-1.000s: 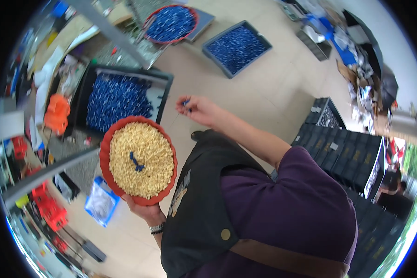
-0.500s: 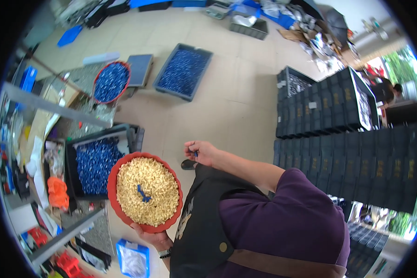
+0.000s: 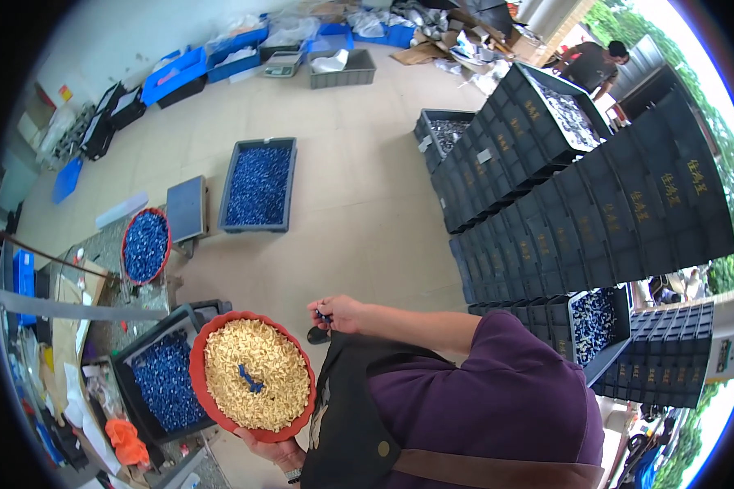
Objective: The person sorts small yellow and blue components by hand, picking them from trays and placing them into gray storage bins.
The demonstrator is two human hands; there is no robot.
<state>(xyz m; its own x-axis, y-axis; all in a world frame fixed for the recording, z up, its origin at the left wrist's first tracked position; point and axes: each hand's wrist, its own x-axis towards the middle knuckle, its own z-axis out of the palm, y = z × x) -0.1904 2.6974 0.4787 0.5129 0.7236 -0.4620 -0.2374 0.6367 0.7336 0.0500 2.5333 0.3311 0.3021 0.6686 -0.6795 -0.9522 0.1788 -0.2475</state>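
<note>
My left hand (image 3: 271,450) holds a round red bowl (image 3: 198,383) from below. The bowl is full of small pale yellow pieces, with a few blue pieces (image 3: 250,379) lying on top near the middle. My right hand (image 3: 337,313) is raised just right of the bowl's upper rim, its fingertips pinched on a small blue piece (image 3: 323,314). A purple sleeve and a black apron fill the lower right.
Next to the bowl's left side stands a dark bin of blue pieces (image 3: 161,381). Farther off are a red bowl of blue pieces (image 3: 145,244) and a grey crate of blue pieces (image 3: 258,186). Stacks of black crates (image 3: 579,204) fill the right. Another person (image 3: 589,63) stands at the far top right.
The view has swung round, bringing the black crate stacks into sight. My right hand has come closer to the bowl's rim, still pinching a blue piece. The bowl stays in my left hand.
</note>
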